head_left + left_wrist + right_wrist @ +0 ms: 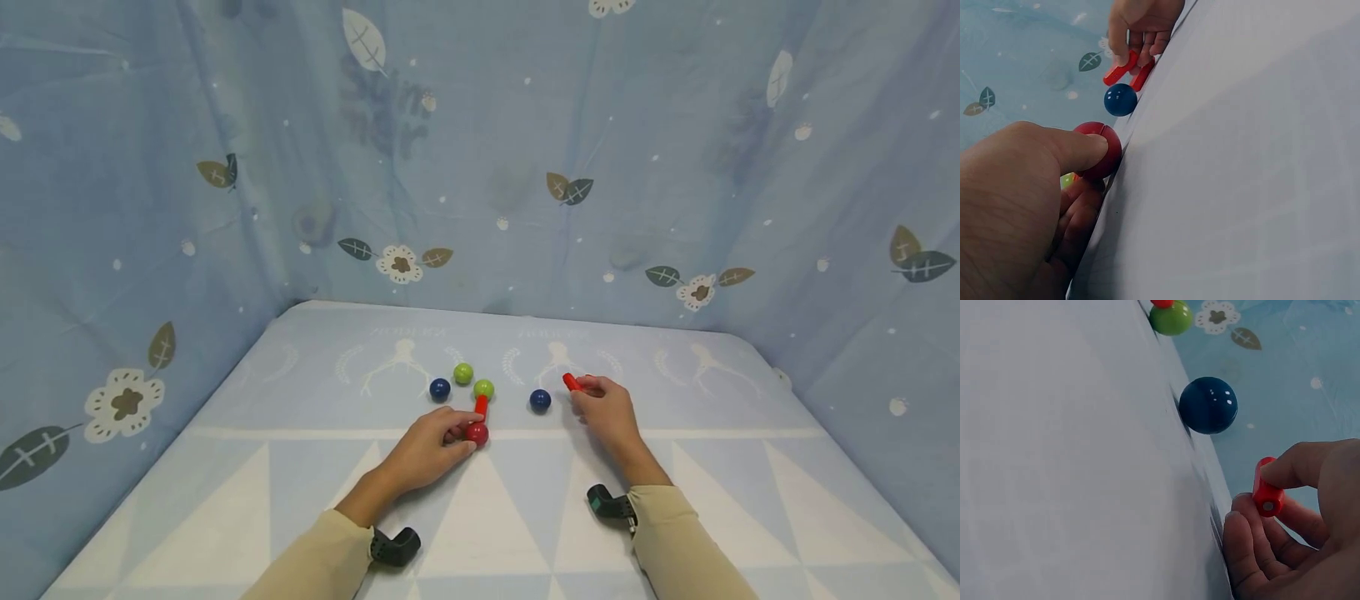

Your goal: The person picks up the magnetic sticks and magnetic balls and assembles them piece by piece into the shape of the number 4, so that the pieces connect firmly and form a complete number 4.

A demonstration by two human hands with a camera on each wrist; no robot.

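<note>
My left hand [431, 446] pinches a glossy red ball [477, 433] between thumb and fingers, low over the table. A short red rod [481, 407] runs from this ball to a green ball [483, 389], end to end. Off to the right, my right hand [609, 412] holds another red rod [1267, 487] between thumb and fingertips; a small silvery dot shows in its end. The left wrist view shows one more red rod [1142, 75] by that hand's fingers; whether it is held or lies on the table I cannot tell. A dark blue ball [540, 401] sits between the hands.
Behind the left hand lie a second dark blue ball [439, 389] and a second green ball [462, 373]. A patterned pale cloth covers the table [300, 500]. Blue curtains [480, 167] with leaves and flowers stand at the back and both sides.
</note>
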